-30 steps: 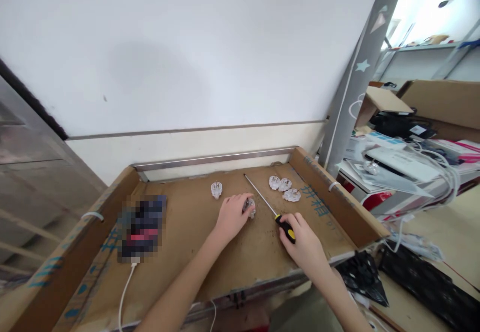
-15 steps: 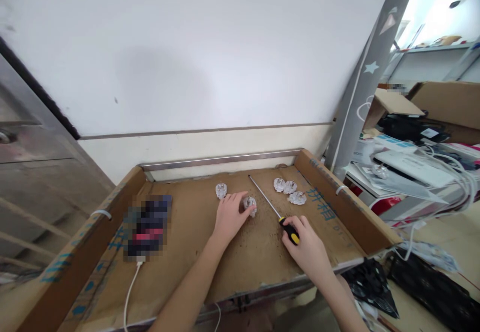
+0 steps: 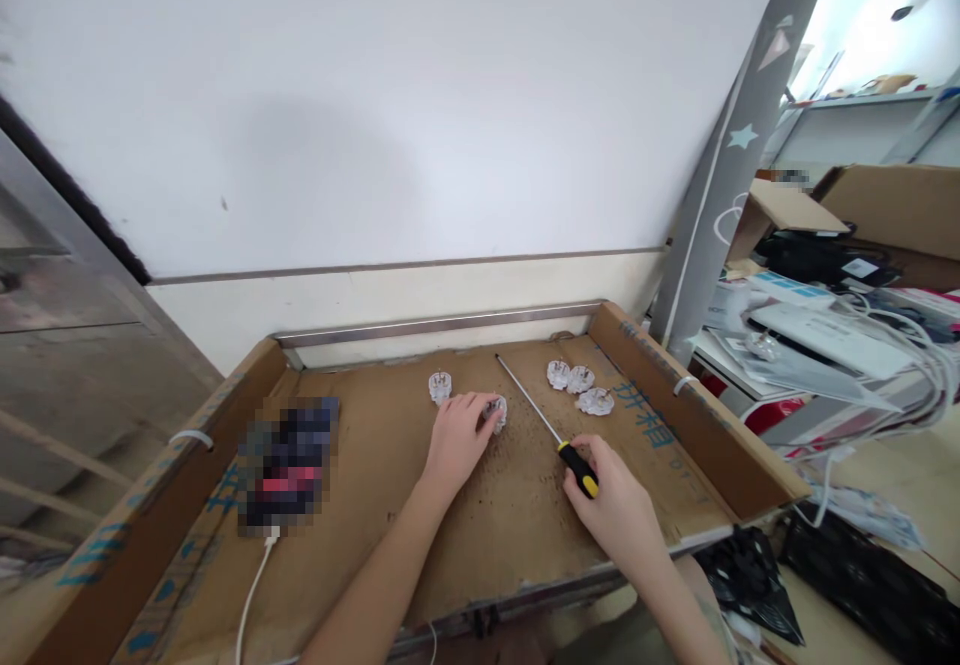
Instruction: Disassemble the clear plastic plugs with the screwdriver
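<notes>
A clear plastic plug with metal pins sits on the cardboard, with the fingers and thumb of my left hand closed round its left and near sides. Just behind that hand stands another clear plug, apart from it. My right hand grips the black and yellow handle of a screwdriver between thumb and fingers. The screwdriver's long shaft lies low over the cardboard and points away to the left. Several more clear plugs rest close together at the back right.
The cardboard worktop has raised cardboard sides at left and right. A pixelated object with a white cable lies at left. Behind the top is a white wall; boxes and cables clutter the right.
My left index finger has drawn back from over the plug, and the plug has turned slightly. The right fingers have shifted on the screwdriver, baring more handle. The view has moved slightly.
</notes>
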Available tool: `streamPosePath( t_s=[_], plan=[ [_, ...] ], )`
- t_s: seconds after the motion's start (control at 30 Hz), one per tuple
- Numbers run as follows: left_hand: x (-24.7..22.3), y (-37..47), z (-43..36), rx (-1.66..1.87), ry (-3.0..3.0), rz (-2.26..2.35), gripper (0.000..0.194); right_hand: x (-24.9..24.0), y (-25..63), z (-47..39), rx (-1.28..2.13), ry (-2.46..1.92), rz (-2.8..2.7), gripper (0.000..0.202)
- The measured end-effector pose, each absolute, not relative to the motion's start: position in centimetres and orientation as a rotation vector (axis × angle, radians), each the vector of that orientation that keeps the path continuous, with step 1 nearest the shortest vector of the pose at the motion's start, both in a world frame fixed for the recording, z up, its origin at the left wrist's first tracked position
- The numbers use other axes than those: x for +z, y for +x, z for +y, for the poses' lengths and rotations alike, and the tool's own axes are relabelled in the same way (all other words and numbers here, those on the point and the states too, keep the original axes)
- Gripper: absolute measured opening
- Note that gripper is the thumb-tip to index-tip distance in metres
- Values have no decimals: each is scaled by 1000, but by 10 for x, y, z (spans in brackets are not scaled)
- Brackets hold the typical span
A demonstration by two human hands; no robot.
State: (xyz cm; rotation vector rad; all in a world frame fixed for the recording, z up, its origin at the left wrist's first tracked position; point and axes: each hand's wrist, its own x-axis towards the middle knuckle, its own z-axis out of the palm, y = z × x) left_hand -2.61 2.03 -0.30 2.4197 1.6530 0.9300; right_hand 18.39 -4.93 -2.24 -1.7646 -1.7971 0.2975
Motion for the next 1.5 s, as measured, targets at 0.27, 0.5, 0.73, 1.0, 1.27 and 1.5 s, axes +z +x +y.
streamPosePath(
  t_s=[0.27, 0.5, 0.73, 1.0, 1.27, 1.5],
  plan=[
    [1, -33, 40, 948, 2545, 1744, 16, -23, 184, -49, 367, -1794, -1766, 25],
    [-5, -48, 50, 1074, 2373, 1999, 32, -21, 181, -46, 417, -1820, -1746, 27],
    [-6, -54, 50, 1009, 2289, 1984, 26, -17, 182, -48, 452, -1822, -1733, 26],
    [-8, -52, 54, 1023, 2275, 1978, 27, -18, 183, -47, 463, -1815, -1727, 27],
    [3, -50, 44, 1356, 2295, 1968, 24, -21, 184, -46, 443, -1823, -1727, 28],
    [37, 37, 67, 983, 2616, 1587, 29, -20, 182, -46, 413, -1824, -1742, 28]
  ],
)
